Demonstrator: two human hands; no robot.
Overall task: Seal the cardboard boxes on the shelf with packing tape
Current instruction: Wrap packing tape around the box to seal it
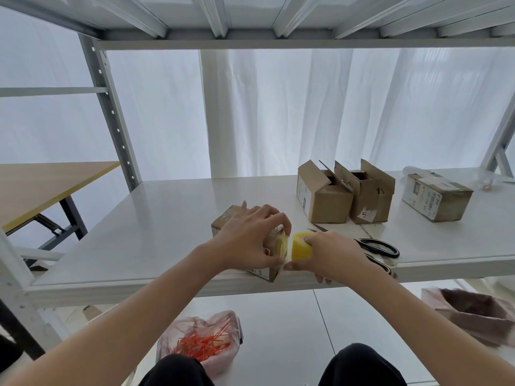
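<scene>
While the tape is being drawn: both hands meet at the front edge of the shelf (167, 218), over the small box nearest the person.
Left grip: the left hand (250, 238) lies over the near box (223, 221), fingers curled down on its top and thumb at its lower corner, seemingly pinning the free tape end so that it sticks while the roll pulls away.
Right grip: the right hand (331, 254) is wrapped around the yellow tape roll (301, 249), pinching it just right of the left grip; a short clear strip spans the gap between them.
Box position: it sits at the very lip of the shelf, probably so the tape can wrap over its side.
Scissors: the black-handled scissors (376, 246) lie on the shelf directly behind the right grip, within reach for the cut.
Waiting boxes: two open-flapped boxes (328, 201) stand touching each other beyond the right grip, flaps up, not yet sealed.
Far box: a closed box (437, 196) sits further right, well apart; whether it is taped I cannot tell.
</scene>
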